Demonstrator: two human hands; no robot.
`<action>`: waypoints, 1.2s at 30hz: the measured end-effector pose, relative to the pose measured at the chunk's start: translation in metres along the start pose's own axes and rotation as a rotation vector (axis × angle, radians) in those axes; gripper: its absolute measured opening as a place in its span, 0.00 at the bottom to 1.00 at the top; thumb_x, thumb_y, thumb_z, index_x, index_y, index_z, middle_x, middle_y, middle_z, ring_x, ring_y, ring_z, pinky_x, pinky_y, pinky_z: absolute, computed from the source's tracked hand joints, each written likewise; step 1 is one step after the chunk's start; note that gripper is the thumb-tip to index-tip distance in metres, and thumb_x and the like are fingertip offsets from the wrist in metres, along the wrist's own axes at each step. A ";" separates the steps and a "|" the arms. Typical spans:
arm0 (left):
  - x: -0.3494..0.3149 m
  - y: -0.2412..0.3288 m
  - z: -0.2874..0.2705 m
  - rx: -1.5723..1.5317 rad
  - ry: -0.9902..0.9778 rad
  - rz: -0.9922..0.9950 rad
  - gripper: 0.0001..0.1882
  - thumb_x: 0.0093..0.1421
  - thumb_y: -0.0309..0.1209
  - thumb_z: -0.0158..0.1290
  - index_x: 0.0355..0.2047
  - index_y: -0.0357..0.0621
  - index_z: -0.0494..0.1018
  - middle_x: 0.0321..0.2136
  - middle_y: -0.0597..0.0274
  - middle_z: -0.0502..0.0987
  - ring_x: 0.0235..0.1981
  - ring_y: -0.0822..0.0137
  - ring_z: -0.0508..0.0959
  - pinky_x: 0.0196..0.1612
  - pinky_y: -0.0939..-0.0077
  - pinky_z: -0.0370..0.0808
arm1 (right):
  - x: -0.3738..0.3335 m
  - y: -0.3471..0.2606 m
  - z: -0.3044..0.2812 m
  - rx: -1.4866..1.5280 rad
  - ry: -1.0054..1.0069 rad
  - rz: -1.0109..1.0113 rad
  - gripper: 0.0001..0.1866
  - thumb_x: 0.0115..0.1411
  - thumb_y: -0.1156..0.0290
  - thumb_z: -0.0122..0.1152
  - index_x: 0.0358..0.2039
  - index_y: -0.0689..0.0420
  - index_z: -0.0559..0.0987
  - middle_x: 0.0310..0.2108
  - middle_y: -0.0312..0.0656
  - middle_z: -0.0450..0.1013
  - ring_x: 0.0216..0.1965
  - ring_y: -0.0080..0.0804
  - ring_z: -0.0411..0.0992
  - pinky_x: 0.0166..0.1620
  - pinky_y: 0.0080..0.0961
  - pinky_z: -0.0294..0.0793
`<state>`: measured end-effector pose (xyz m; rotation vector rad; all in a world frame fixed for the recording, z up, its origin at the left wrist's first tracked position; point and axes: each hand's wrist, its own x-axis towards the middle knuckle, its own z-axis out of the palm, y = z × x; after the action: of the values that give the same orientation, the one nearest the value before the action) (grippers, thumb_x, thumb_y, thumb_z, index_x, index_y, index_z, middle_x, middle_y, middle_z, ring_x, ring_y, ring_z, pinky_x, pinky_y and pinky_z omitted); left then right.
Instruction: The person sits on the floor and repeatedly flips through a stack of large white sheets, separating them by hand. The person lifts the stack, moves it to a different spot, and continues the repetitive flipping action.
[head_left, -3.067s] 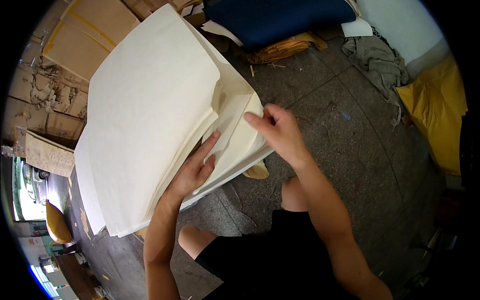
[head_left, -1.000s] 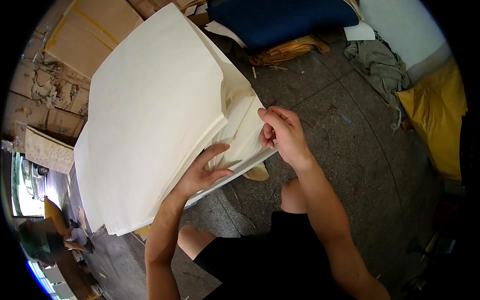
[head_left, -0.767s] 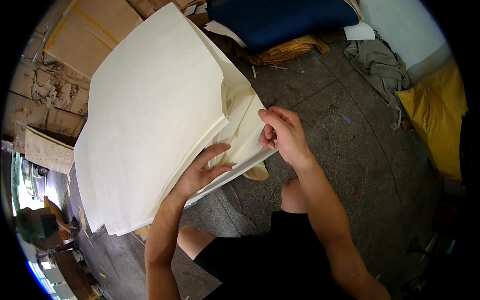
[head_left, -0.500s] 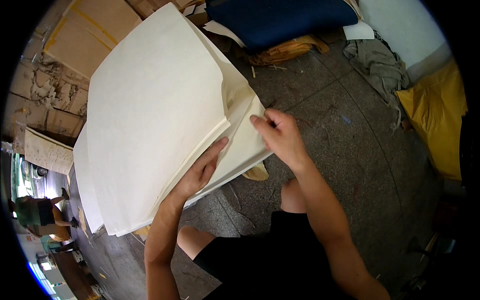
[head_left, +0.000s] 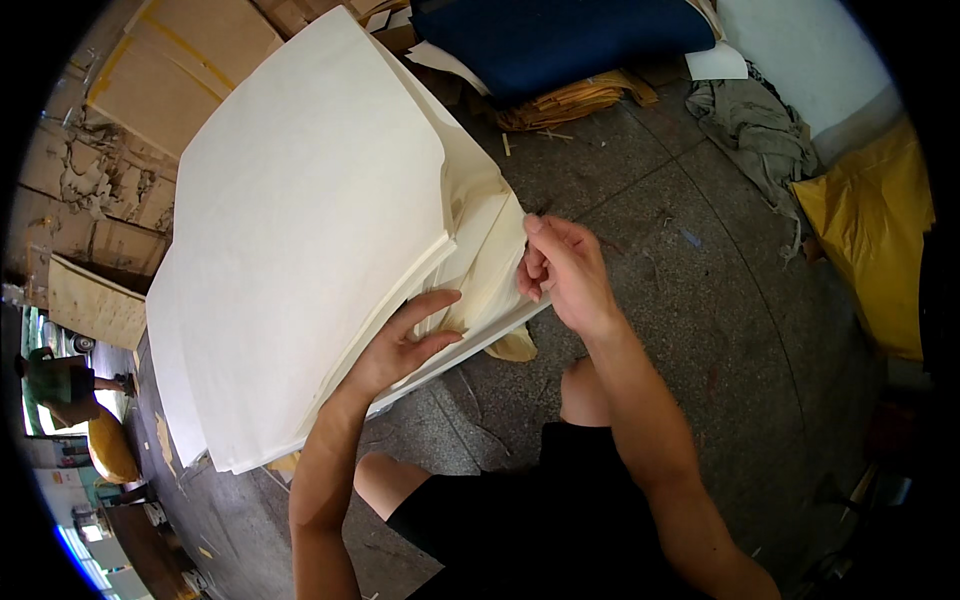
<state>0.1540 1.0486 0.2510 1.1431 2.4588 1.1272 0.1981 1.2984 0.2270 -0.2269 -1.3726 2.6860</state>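
A large stack of white paper sheets [head_left: 310,220] fills the middle left, its upper part lifted along the near right edge. My left hand [head_left: 405,345] reaches into the gap beneath these lifted sheets, thumb and fingers apart with nothing gripped between them. At the stack's right corner my right hand [head_left: 565,265] is closed, thumb and curled fingers pinching the edge of a thin paper sheet [head_left: 485,255] from the lower layers. That sheet is bent and creased between my hands. The upper sheets hide part of my left hand's fingers.
A dark blue covered bundle [head_left: 570,45] lies at the back over brown folded paper [head_left: 570,102]. Grey cloth [head_left: 755,130] and a yellow sack [head_left: 870,250] are on the right. Cardboard [head_left: 180,65] stands at the far left, where a person [head_left: 65,380] handles a yellow sack.
My left thumb and fingers have spread apart. My right hand has turned, its fingers curling at the corner, and the lower sheet is more bent. The person in the background has shifted.
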 end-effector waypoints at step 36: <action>-0.004 -0.005 0.005 0.058 -0.037 -0.022 0.26 0.56 0.33 0.68 0.54 0.46 0.77 0.52 0.56 0.79 0.55 0.58 0.76 0.60 0.66 0.70 | -0.001 -0.007 0.005 -0.076 -0.008 0.047 0.20 0.68 0.61 0.58 0.20 0.56 0.70 0.16 0.34 0.66 0.17 0.24 0.70 0.20 0.21 0.63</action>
<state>0.1561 1.0467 0.2432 1.1393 2.4847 1.0255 0.1984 1.2989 0.2358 -0.2585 -1.4921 2.6777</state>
